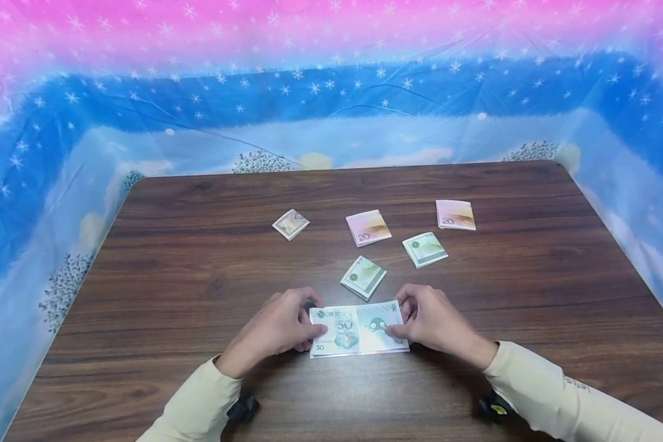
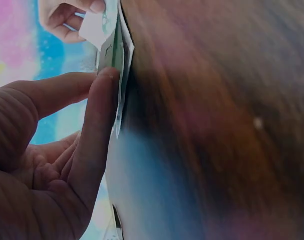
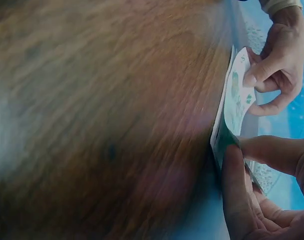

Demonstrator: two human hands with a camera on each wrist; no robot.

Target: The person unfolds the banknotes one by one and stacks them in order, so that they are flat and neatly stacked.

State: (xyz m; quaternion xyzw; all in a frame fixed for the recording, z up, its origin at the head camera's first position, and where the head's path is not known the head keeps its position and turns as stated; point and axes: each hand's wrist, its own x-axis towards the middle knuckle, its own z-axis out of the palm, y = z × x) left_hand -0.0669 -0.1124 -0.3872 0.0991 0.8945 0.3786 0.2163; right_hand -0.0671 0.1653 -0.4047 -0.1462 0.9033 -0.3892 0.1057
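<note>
A green-printed banknote [image 1: 345, 334] marked 50 lies spread out near the front of the table, a crease down its middle. It looks layered, with more paper edges showing beneath. My left hand [image 1: 282, 325] pinches its left end, thumb on top. At the opposite end my right hand [image 1: 433, 322] pinches it the same way. In the left wrist view the banknote [image 2: 111, 52] is seen edge-on, close to the tabletop. The right wrist view shows the banknote [image 3: 234, 107] bending up between both hands. Just beyond it lies a folded green banknote [image 1: 363, 277].
Farther back on the wooden table [image 1: 199, 264] are another folded green banknote [image 1: 425, 249], two folded pink banknotes marked 20, one in the middle [image 1: 368, 228] and one at right [image 1: 455, 215], and a small folded brownish banknote [image 1: 290, 224]. A snowflake-patterned cloth [image 1: 331, 92] surrounds the table's far sides.
</note>
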